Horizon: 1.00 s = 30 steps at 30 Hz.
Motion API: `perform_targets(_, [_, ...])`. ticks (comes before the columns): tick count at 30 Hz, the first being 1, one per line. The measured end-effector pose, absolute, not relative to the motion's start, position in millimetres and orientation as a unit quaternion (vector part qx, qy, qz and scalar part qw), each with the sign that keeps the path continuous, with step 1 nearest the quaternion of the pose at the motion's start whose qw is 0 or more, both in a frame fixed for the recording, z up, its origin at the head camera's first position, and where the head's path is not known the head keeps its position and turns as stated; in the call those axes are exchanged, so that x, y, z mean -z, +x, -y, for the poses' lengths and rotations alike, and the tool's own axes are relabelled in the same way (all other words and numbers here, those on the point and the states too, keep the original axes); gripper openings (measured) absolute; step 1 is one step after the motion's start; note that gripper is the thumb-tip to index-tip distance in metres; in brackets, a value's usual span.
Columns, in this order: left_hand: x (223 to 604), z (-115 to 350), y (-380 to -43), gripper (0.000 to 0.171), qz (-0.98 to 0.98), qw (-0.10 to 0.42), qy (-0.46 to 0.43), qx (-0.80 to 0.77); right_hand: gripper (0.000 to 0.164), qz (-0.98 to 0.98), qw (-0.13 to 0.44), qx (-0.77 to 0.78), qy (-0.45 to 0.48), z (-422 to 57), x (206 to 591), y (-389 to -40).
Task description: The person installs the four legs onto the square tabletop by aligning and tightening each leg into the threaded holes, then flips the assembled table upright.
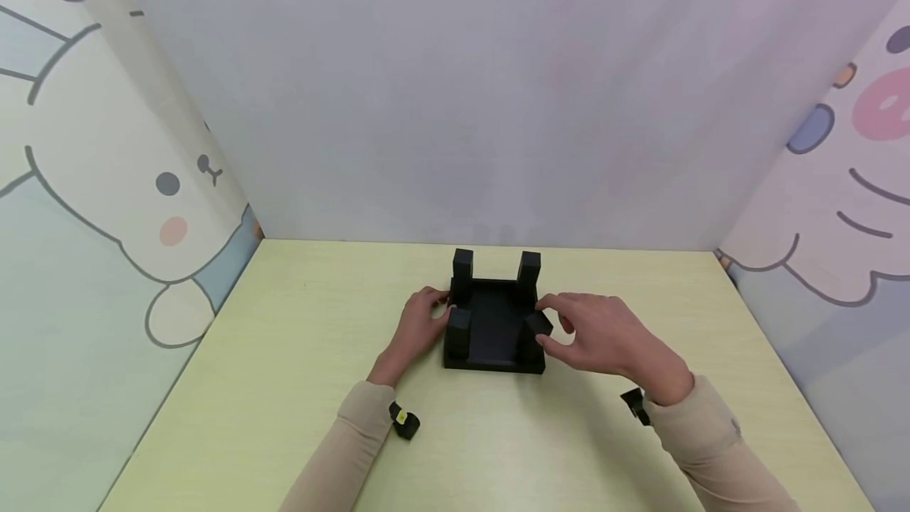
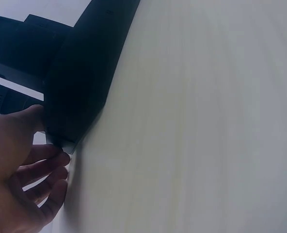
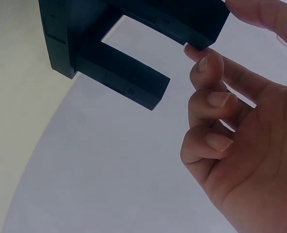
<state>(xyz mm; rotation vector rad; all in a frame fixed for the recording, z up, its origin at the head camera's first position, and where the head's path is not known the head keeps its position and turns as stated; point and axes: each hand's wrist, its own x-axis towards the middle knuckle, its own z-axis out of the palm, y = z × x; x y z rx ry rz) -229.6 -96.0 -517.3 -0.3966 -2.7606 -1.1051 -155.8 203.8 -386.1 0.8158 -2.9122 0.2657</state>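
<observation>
A black tray-like board (image 1: 495,322) lies on the table with several square black legs standing up at its corners, like a small upturned table. My left hand (image 1: 419,324) grips the board's left edge, thumb and fingers around the rim in the left wrist view. My right hand (image 1: 604,334) pinches the top of the near right leg (image 1: 538,325) between thumb and index finger; its other fingers curl freely in the right wrist view. That leg's top looks turned compared with the near left leg (image 1: 458,326). The far left leg (image 1: 463,271) and far right leg (image 1: 528,271) stand upright.
The pale yellow table (image 1: 341,283) meets a plain light backdrop (image 1: 455,101) behind the board. Side panels with cartoon animals (image 1: 107,141) flank it left and right. Small black wrist devices (image 1: 404,421) hang at both sleeves.
</observation>
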Motion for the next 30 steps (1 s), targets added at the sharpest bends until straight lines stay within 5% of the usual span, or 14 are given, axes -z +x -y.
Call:
perform_targets(7, [516.8, 95.8, -229.3, 0.03, 0.916, 0.071, -0.133, 0.371, 0.024, 0.957, 0.068, -0.095, 0.267, -204.3, 389.8, -156.2])
perform_targets(30, [516.0, 98.6, -228.7, 0.032, 0.919, 0.062, -0.14, 0.364, 0.028, 0.96, 0.043, -0.095, 0.261, -207.0, 388.6, -156.9])
